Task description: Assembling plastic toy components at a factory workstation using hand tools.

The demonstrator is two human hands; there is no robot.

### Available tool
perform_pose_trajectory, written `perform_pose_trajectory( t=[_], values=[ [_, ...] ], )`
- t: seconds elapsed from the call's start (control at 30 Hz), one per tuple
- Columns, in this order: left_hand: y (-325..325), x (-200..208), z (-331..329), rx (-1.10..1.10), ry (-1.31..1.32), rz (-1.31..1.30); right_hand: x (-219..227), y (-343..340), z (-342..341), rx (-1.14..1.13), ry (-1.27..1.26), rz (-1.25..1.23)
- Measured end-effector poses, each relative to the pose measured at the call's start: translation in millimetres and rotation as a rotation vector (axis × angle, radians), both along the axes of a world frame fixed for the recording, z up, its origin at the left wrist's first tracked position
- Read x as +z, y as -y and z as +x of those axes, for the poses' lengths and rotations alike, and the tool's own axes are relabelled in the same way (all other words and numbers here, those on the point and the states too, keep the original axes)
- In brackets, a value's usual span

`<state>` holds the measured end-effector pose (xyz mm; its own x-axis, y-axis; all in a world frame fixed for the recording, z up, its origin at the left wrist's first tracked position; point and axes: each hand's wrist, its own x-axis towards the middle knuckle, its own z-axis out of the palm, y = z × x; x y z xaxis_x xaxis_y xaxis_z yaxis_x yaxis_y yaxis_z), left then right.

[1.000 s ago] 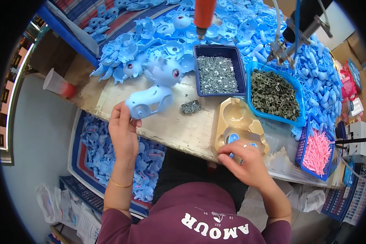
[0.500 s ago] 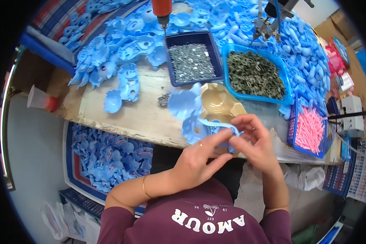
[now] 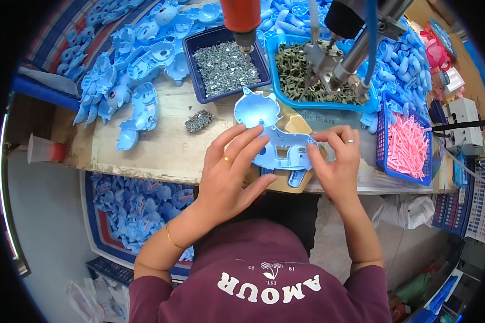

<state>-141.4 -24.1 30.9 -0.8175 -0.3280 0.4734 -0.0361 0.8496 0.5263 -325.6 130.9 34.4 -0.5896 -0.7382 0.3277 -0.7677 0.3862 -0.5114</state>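
I have the hollow blue toy half-shell in the middle of my view, lying open side up on the tan moulded tray at the table's near edge. At its eight o'clock, my left hand is spread, fingertips over the shell's left edge, thumb held apart. Between three and four, my right hand has thumb and forefinger at the shell's right end; I can't tell from here whether they pinch it.

Farther out, I see a small pile of grey metal bits between nine and ten o'clock, with another blue shell beyond it. The navy bin of silvery hardware sits at eleven, the light-blue tub of dark clips at one, and the basket of pink pieces at three. A red driver hangs towards twelve.
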Motion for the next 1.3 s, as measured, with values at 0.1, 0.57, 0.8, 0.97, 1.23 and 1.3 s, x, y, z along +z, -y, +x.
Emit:
perform_pose_trajectory(
  t=[0.1, 0.57, 0.8, 0.97, 1.23, 1.3],
  values=[
    [2.6, -5.8, -7.5, -0.005, 0.044, -0.022, 1.1, -4.6, -5.2, 0.039, 0.000, -0.023],
    [4.9, -9.4, -23.7, -0.087, 0.140, -0.073, 17.3, -6.8, -7.3, 0.396, -0.043, 0.177],
    [-0.4, -6.6, -32.2, -0.110, 0.133, -0.060, 19.4, -8.3, -1.9, 0.393, -0.086, 0.165],
    [-1.8, -10.3, -37.2, -0.128, 0.157, -0.060, 14.1, -8.9, -6.0, 0.391, -0.082, 0.159],
    [-3.1, -11.1, -37.3, -0.133, 0.195, -0.129, 16.8, 0.8, -47.5, 0.464, 0.069, 0.091],
    [-3.5, -10.3, -37.0, -0.133, 0.195, -0.127, 20.1, 24.9, -73.5, 0.342, 0.050, 0.048]
  ],
)
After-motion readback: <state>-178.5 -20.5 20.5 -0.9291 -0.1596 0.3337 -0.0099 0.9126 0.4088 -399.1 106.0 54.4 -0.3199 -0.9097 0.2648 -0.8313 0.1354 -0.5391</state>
